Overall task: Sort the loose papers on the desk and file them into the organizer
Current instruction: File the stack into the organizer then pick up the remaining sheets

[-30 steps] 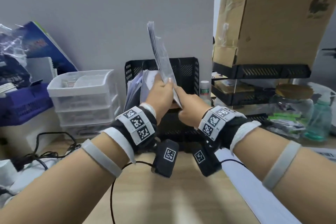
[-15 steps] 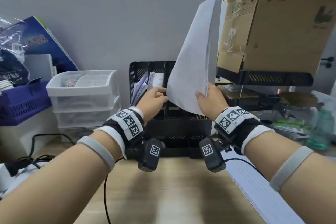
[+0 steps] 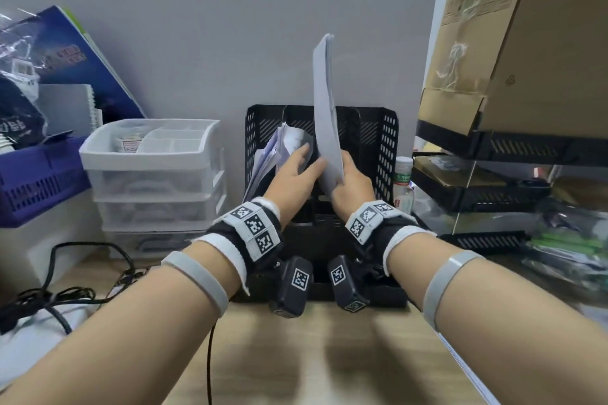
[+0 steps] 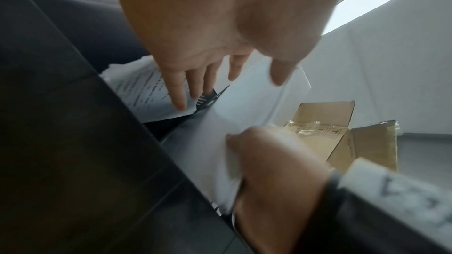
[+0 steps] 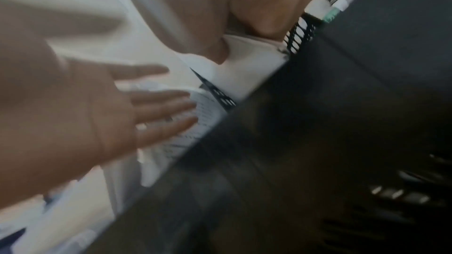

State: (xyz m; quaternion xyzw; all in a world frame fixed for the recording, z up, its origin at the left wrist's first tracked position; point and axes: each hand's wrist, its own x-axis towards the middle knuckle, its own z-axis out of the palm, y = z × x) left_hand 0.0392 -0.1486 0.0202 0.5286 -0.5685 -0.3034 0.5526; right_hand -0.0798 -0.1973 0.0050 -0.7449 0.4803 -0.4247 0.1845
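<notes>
A black mesh organizer (image 3: 385, 141) stands against the wall at the desk's centre. My right hand (image 3: 345, 174) grips a stack of white papers (image 3: 324, 108) by its lower corner, upright and edge-on, with the bottom edge down in the middle slot. My left hand (image 3: 301, 159) has straight fingers that press on the printed papers (image 3: 283, 145) leaning in the left slot. The left wrist view shows those fingers (image 4: 178, 92) on the printed papers (image 4: 144, 92), beside the white stack (image 4: 244, 107). In the blurred right wrist view, the stack (image 5: 244, 65) meets a mesh divider.
A white drawer unit (image 3: 154, 174) and a purple basket (image 3: 33, 181) sit left of the organizer. Black trays (image 3: 493, 148) under a cardboard box (image 3: 526, 43) crowd the right, with a small bottle (image 3: 404, 177) between. Cables (image 3: 65, 289) lie front left, white sheets (image 3: 467, 368) front right.
The white stack has turned edge-on and come down into the organizer's middle slot. My left hand has let go of it and now presses flat on the left slot's papers.
</notes>
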